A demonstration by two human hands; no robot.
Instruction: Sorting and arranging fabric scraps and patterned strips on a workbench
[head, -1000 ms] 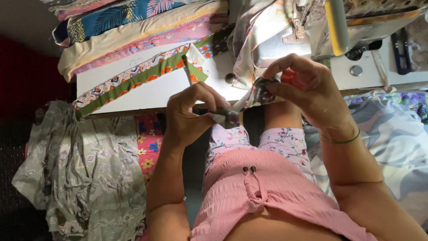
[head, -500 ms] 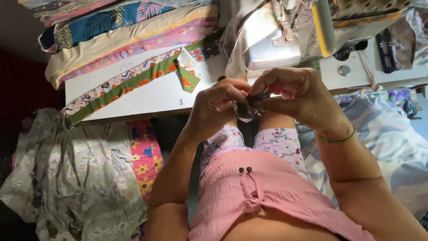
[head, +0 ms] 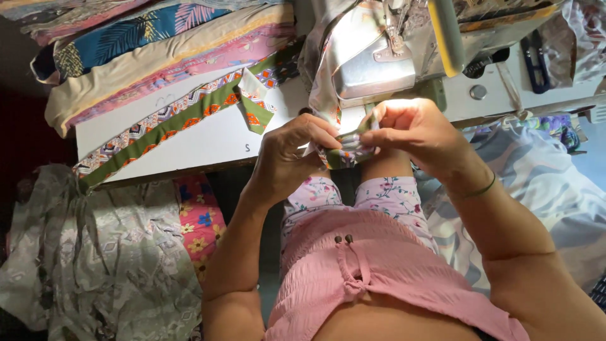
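Hands: left hand (head: 287, 155), right hand (head: 416, 132) pinching fabric strip (head: 344, 155).

sewing machine (head: 404, 57) top cut off, fabric strip (head: 344, 155) mostly hidden (by fingers)

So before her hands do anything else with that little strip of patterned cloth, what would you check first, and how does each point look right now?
1. Left hand grips the patterned strip: ok.
2. Right hand pinches its other end: ok.
3. Strip held clear of the sewing machine needle area: ok.
4. Fold edges lined up: cannot tell, fingers hide them.
5. Bare space on the white table: ok.
6. Scissors within reach: ok, probably.
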